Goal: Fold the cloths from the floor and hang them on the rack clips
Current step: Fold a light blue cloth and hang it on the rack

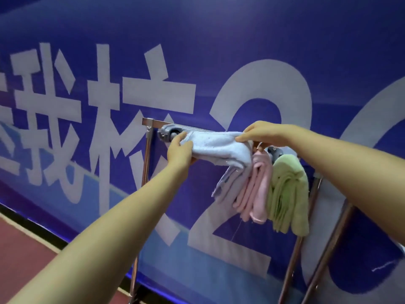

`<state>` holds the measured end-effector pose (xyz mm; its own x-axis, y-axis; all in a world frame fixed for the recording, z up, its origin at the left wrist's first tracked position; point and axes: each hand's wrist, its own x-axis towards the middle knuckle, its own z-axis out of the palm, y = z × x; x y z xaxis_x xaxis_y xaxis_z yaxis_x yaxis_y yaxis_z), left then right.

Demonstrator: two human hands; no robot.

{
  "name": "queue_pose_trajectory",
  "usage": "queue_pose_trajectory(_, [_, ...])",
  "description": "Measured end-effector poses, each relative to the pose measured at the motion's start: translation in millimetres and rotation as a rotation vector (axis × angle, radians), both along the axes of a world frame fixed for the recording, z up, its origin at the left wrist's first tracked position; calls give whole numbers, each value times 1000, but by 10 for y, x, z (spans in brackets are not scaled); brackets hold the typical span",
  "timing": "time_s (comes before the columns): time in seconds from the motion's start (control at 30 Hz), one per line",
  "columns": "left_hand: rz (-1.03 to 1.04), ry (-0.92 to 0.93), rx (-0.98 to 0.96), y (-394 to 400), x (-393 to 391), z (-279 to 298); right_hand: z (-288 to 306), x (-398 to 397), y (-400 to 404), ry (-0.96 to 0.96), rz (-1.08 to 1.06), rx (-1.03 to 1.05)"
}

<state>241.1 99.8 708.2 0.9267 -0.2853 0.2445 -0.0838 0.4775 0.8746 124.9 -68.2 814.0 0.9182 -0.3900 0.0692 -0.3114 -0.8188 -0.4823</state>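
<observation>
A folded pale blue cloth lies across the top bar of the metal rack, one end trailing down. My left hand grips its left end right beside a grey clip. My right hand pinches the cloth's upper edge near the middle of the bar. A pink cloth hangs folded just right of the blue one, and a green cloth hangs beside it, under another grey clip. What holds the pink cloth is partly hidden by my right hand.
The rack stands against a large blue banner with white characters and digits. Its metal legs run down to a reddish floor at the lower left. My right forearm crosses over the rack's right side.
</observation>
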Motion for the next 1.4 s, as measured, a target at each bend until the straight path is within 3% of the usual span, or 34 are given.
queue_pose_trajectory(0.43, [-126,18,178,-478,34,-826,-128,348,-6,-1,-125,-22])
queue_pose_trajectory(0.73, [-159,52,131,-601,-12,-995,-243,661,55,-130,-193,-67])
queue_pose_trajectory(1.0, [-293,203,202,-660,-256,-1138,-394,465,74,-315,-23,-101])
queue_pose_trajectory(1.1, [-355,135,296,-656,-340,-1069,-406,354,112,-301,-9,-140])
queue_pose_trajectory(1.2, [-218,9,538,-632,-357,-934,-400,288,127,-302,-20,-144])
queue_pose_trajectory(1.27, [-135,-35,536,-616,-335,-861,-387,287,136,-261,-52,-145])
queue_pose_trajectory(1.4, [-172,0,400,-513,-355,-719,-316,299,204,-123,-176,-63])
